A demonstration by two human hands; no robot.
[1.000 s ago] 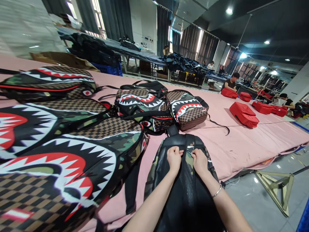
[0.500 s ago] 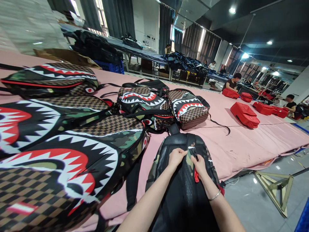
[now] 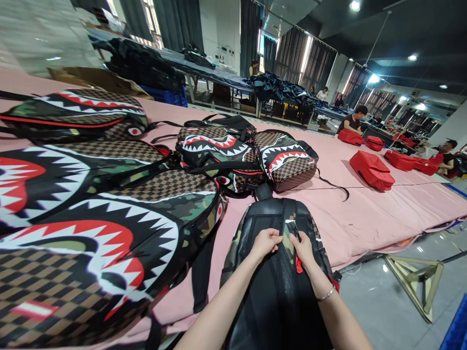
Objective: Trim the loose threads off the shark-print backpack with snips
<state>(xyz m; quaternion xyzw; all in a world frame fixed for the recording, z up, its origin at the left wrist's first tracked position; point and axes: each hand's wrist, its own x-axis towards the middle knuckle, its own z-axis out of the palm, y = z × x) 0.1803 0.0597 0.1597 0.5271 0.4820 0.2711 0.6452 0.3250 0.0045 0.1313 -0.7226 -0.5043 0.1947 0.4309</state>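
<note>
A black backpack lies with its strap side up in front of me, camouflage and checkered patches showing along its edges. My left hand is closed in a pinch over the bag's upper middle, beside a camouflage-and-checkered strip; whatever is between the fingertips is too small to make out. Just right of that strip, my right hand is closed around a small tool that looks like thread snips, with a dark end above the fingers and a red end below. Both hands are close together.
Shark-mouth backpacks crowd the pink-covered table to the left, with another patterned backpack beyond mine. Red bags lie farther right, near seated people. A metal triangular frame stands on the floor at right.
My left hand has drawn slightly down and its fingers are curled more tightly. The right hand stays nearly in place with the tool. The view has shifted slightly.
</note>
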